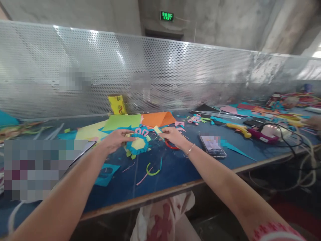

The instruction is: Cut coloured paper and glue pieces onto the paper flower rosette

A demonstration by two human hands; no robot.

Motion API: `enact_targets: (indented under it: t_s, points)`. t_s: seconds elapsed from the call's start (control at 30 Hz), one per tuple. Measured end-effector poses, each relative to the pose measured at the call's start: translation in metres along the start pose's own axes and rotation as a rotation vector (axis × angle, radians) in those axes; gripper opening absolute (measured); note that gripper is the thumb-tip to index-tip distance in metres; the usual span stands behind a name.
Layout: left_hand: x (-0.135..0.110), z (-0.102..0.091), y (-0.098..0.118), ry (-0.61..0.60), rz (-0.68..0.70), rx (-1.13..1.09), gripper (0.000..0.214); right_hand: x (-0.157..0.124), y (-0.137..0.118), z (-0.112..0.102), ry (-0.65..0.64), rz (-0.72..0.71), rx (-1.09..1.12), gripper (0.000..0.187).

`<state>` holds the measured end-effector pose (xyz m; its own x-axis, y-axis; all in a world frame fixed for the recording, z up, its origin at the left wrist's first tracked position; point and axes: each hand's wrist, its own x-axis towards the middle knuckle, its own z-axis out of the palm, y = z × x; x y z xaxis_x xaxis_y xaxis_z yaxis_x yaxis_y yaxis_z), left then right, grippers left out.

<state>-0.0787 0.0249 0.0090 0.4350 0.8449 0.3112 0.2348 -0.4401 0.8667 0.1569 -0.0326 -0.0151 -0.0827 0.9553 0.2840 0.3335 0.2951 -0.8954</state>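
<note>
Near the middle of the table my left hand (pixel 115 139) pinches the edge of a paper flower (pixel 139 144), which has a pale yellow centre, a blue fringed rim and pink loops on top. Pale yellow and green bits stick out around its rim. A short way to the right, my right hand (pixel 173 135) grips a small pale yellow paper strip (pixel 157 129) between thumb and fingers. Beneath that hand shows a red curved handle (pixel 171 144), partly covered. Green, blue and pink paper scraps (pixel 152 169) lie on the blue tabletop (pixel 175 174) in front.
Green paper (pixel 122 122) and orange paper (pixel 158 119) lie behind my hands, with a yellow box (pixel 117 104) against the perforated metal screen (pixel 160 73). To the right are a phone (pixel 212 146), a yellow-handled tool (pixel 239 130) and cables (pixel 286 139). A blue sheet (pixel 107 174) lies left.
</note>
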Motion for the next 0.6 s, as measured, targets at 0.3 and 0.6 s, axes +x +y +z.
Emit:
enact_targets:
  t_s: [0.3,0.6]
  points:
    - [-0.001,-0.001,0.006,0.081,-0.195,-0.356,0.046,-0.005,-0.006,0.004,0.019,0.102,-0.056,0.009]
    - [0.002,0.009,0.003,0.140,-0.091,-0.414,0.056,-0.005,0.001,0.006,0.014,0.104,-0.093,0.016]
